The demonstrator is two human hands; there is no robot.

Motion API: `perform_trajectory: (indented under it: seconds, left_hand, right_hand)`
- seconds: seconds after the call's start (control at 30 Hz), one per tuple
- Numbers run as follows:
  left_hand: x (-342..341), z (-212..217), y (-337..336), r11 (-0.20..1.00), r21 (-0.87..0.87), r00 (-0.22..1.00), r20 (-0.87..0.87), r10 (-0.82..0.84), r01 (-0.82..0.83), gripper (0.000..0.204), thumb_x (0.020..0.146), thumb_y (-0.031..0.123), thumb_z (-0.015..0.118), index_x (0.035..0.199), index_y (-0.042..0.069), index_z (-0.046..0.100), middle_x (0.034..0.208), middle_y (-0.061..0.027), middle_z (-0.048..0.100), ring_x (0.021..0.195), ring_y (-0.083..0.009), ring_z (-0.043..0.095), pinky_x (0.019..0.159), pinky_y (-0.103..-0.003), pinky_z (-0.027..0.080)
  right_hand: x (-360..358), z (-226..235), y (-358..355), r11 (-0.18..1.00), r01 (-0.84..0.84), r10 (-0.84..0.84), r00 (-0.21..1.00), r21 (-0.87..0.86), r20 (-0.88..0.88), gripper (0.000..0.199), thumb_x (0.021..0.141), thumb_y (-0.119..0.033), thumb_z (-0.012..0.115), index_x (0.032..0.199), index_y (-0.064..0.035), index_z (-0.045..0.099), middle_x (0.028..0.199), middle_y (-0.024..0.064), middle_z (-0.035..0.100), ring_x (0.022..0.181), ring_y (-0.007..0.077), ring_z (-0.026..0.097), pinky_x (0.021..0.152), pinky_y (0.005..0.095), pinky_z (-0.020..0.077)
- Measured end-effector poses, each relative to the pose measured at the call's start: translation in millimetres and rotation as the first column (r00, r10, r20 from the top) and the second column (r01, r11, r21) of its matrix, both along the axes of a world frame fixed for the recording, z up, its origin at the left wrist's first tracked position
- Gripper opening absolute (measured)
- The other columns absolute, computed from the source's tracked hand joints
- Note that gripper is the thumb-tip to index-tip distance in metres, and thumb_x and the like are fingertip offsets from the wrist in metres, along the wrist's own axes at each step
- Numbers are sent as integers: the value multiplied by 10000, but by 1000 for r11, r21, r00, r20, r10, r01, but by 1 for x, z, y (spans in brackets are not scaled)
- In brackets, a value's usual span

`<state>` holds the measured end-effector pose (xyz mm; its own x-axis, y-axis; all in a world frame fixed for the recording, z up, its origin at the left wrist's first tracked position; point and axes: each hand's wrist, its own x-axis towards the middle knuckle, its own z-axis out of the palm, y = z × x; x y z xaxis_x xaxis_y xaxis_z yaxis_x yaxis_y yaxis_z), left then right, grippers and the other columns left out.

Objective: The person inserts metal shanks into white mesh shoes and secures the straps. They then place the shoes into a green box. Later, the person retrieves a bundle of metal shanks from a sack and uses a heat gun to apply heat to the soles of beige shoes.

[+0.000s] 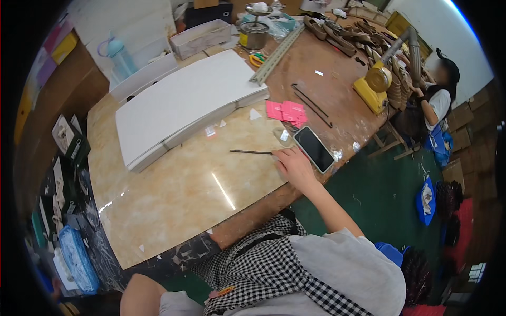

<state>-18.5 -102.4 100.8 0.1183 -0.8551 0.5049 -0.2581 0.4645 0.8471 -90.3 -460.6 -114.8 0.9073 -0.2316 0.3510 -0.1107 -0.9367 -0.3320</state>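
My right hand [294, 167] is at the near right edge of the marbled, glossy board [184, 195]. Its fingers are closed over one end of a thin dark rod [247, 152], whose other end points left across the board. Just right of the hand lies a phone [314, 149] with a dark screen and pale case. Beyond the fingers are a small clear piece [284, 135] and a heap of pink cards [287, 111]. Only part of my bent left arm [141, 296] shows at the lower edge; my left hand is out of the picture.
A thick stack of white sheets [184, 105] covers the board's far side. Behind it are a metal angle strip [279, 52], scissors [256, 59] and a tin [254, 36]. Shoes [337, 39] and a yellow machine [371, 89] stand far right, near a seated person [440, 100].
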Motion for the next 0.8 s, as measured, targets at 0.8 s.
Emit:
perform_trajectory:
  seconds: [0.8]
  left_hand:
    - [-25,33,-84,979,165,984,110,-137,118,129,891,128,552,899,13,611,732,-77,598,525,-175,540,502,-286,432]
  right_hand:
    - [26,-69,-248,895,443,-445,895,-55,-27,184,841,-136,599,998,-55,649,950,171,641,925,339,615,802,437,486]
